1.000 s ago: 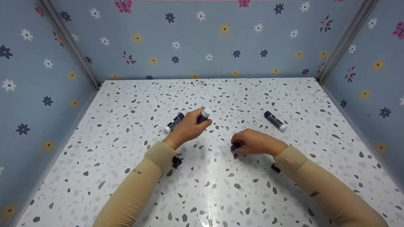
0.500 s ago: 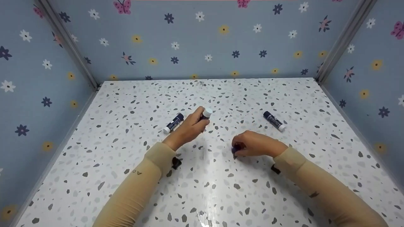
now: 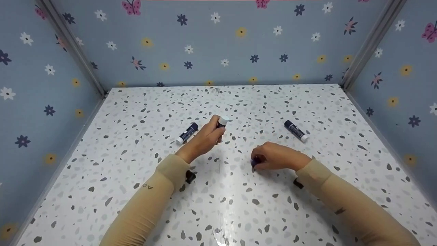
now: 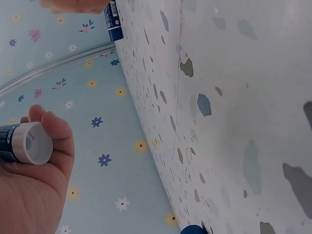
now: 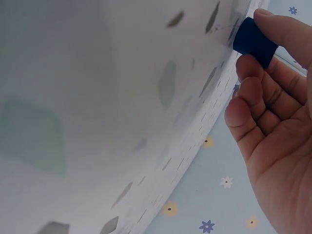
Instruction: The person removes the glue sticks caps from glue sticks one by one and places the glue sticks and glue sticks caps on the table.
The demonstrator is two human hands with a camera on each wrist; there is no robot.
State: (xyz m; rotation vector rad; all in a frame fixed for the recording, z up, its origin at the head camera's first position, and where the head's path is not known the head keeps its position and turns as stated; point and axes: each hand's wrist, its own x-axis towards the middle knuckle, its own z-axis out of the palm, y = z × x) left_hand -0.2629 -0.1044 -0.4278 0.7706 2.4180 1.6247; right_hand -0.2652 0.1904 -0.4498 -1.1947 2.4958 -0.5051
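Observation:
Near the middle of the table, my left hand [image 3: 205, 138] grips a glue stick [image 3: 222, 122] with a dark blue body and a white base. In the left wrist view the white base [image 4: 36, 143] points out of the curled fingers. My right hand [image 3: 276, 156] pinches a small dark blue cap [image 5: 253, 41] between thumb and fingers, low at the speckled tabletop. Whether the cap touches the surface I cannot tell. A second glue stick [image 3: 187, 133] lies just left of my left hand. Another glue stick [image 3: 296, 131] lies beyond my right hand.
The white speckled table [image 3: 164, 102] is enclosed by blue flowered panels [image 3: 225, 44] at the back and both sides. Small black objects lie by the sleeves, one at the left cuff [image 3: 190, 176] and one at the right [image 3: 298, 183], each partly covered.
My left hand has turned slightly around the glue stick, its thumb drawing back a little. My right hand has sunk very slightly with the cap. The loose glue sticks have not moved.

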